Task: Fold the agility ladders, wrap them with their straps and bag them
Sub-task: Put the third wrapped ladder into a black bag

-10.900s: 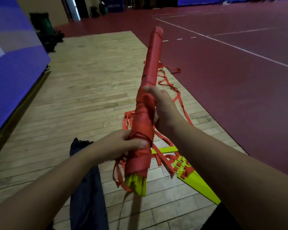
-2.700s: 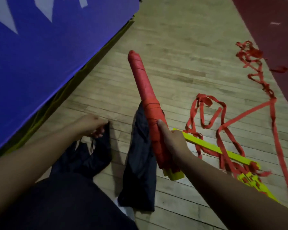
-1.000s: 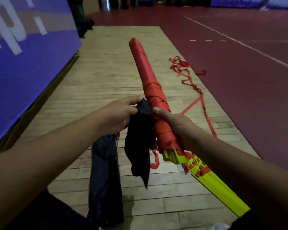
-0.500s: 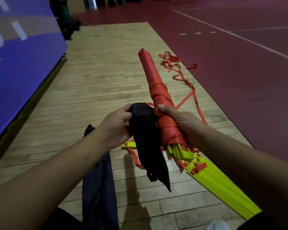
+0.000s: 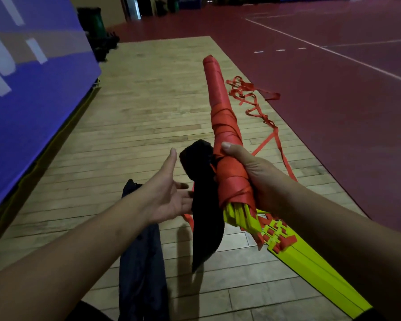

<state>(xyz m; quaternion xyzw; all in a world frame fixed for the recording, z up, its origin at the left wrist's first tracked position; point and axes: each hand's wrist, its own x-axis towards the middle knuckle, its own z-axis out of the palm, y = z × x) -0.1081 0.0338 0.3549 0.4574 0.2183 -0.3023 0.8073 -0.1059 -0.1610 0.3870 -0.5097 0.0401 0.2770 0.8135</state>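
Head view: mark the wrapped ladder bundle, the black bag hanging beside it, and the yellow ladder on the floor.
wrapped ladder bundle (image 5: 220, 107), head view, red strap-wound shaft.
black bag (image 5: 206, 218), head view, hanging middle.
yellow ladder (image 5: 310, 272), head view, stacked rungs.

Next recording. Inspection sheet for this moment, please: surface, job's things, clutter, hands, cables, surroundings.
Surface: pale wooden plank floor, bordering dark red court flooring.
Job's things: red strap-wrapped ladder bundle, yellow rungs protruding below; black fabric bag hanging beside it; folded yellow ladder on floor, loose red straps trailing; dark grey fabric bag on floor.
Clutter: nothing seen.
Hands: right hand grips bundle; left hand open beside black bag.
Cables: nothing seen.
Surroundings: blue wall panel; green bin.
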